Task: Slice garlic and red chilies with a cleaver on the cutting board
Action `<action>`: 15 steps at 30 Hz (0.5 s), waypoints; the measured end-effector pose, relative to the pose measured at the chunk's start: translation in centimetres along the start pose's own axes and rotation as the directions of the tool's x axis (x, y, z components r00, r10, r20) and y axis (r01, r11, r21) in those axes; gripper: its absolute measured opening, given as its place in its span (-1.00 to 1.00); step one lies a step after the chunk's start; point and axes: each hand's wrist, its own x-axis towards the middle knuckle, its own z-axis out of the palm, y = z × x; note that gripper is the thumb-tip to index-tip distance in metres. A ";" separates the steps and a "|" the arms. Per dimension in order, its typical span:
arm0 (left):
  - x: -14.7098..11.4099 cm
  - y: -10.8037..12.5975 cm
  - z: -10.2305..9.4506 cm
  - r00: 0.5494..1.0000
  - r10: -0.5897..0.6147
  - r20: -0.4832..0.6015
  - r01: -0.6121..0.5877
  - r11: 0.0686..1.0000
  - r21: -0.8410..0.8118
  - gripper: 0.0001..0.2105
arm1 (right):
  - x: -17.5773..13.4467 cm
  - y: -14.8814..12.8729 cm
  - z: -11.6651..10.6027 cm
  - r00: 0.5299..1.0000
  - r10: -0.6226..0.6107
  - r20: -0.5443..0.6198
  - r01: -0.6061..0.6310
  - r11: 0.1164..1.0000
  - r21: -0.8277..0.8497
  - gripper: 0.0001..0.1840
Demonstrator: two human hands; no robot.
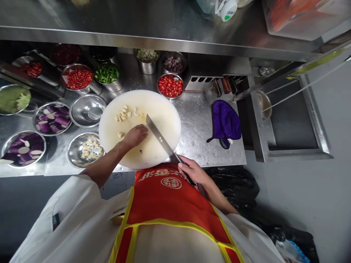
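Observation:
My right hand (191,170) is wrapped round the dark handle of a kitchen knife (160,137). Its long blade lies slantwise over the round white cutting board (167,109), tip pointing up and left. Left of the blade, my left hand (136,136) rests low over the board with its fingers curled together; whatever they hold is hidden. Peeled garlic cloves (123,114) are scattered on the board's upper left, and a few more lie by my left wrist. Tiny pale bits cling to the blade. A metal bowl of garlic pieces (91,149) stands left of the board.
An unfilled metal bowl (87,110) and bowls of cut eggplant (52,118) stand at the left. Behind are containers of chopped red chili (170,86) and green pepper (106,74). A purple cloth (225,118) lies right. A steel shelf (164,42) overhangs the back.

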 end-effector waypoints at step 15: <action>0.1 1.7 0.4 0.974 -0.218 -0.057 0.217 0.976 -0.023 -0.86 | -0.8 -1.0 0.2 0.999 0.046 0.015 -0.043 0.988 -0.147 -0.25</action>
